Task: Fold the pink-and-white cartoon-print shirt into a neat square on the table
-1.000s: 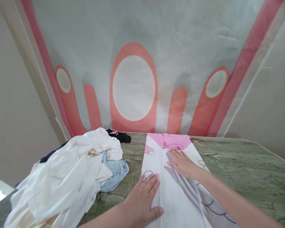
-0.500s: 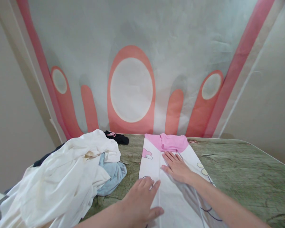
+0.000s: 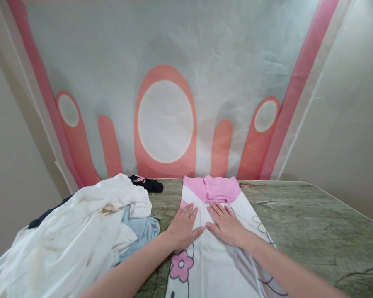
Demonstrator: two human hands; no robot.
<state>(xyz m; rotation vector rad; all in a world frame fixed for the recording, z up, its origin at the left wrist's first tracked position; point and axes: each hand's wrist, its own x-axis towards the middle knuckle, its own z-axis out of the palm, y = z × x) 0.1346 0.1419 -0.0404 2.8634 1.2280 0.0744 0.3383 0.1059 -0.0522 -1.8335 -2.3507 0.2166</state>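
A white garment with pink top parts and printed flowers (image 3: 217, 265) lies lengthwise on the table, its long sides folded inward. A pink folded piece (image 3: 221, 189) rests across its far end. My left hand (image 3: 184, 225) lies flat on the garment's left half, fingers stretched toward the pink end. Beside it, my right hand (image 3: 226, 223) is also flat on the cloth, just below the pink piece, fingers slightly spread. The two thumbs almost meet near the middle. Neither hand grips the fabric.
A loose heap of white clothes (image 3: 77, 236) covers the table's left side, with a light blue cloth (image 3: 141, 234) tucked under it. Behind it lies a black item (image 3: 149, 184). The wood-patterned table (image 3: 323, 231) extends right. A printed backdrop (image 3: 236, 62) hangs behind.
My left hand has moved forward and flattened on the garment, level with my right hand, uncovering a pink flower print. The right hand stays in about the same place on the cloth.
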